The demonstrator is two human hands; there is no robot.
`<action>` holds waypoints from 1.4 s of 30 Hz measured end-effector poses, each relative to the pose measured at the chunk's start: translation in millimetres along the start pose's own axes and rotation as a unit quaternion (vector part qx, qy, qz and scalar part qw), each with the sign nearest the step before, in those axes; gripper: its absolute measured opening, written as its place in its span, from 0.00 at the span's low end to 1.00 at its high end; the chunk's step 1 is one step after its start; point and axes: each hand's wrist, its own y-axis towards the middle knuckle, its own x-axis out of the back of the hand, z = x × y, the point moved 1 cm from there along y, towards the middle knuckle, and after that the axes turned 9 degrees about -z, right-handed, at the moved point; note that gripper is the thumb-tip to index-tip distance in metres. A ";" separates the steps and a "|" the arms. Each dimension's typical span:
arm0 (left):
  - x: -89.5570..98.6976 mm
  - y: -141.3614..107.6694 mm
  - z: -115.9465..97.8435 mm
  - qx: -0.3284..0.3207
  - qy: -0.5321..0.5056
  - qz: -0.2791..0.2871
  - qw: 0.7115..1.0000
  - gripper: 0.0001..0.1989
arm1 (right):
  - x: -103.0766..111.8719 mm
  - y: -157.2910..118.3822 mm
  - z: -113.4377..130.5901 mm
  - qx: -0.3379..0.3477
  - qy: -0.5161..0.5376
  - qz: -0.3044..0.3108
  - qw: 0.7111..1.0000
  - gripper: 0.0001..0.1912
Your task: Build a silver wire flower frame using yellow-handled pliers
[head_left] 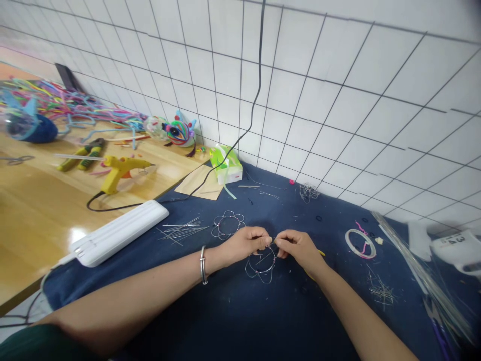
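Note:
My left hand (252, 241) and my right hand (297, 246) meet over the dark blue cloth, fingertips close together. Both pinch the upper edge of a thin wire flower frame (259, 272), a ring with looped wire petals and small pinkish beads. Its lower petals hang toward me, while the fingers cover the part being held. A similar wire flower (220, 222) lies flat just beyond my left wrist. Loose straight wire pieces (182, 229) are scattered left of it. Something with a yellow end (321, 252) shows beneath my right forearm, mostly hidden.
At left are a white power strip (122, 233), yellow glue gun (119, 171) and pliers (83, 154). A tissue pack (227, 164) stands by the wall. To the right lie a white ring (349, 244), wire scraps (382, 292), long wires (432, 273) and a purple-handled cutting tool (439, 333).

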 end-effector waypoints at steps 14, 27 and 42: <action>-4.2 -3.1 -2.2 -0.008 -0.093 -0.057 0.994 0.07 | -7.0 -2.3 -0.3 -0.066 0.123 0.077 0.987 0.13; -8.0 -2.3 -3.5 -0.024 -0.122 -0.103 0.987 0.08 | -15.4 -2.8 -0.1 -0.030 0.093 0.032 0.995 0.11; 2.6 2.0 -7.3 -0.017 -0.119 -0.027 0.992 0.12 | -13.8 -3.4 -1.5 -0.060 0.133 0.011 0.989 0.11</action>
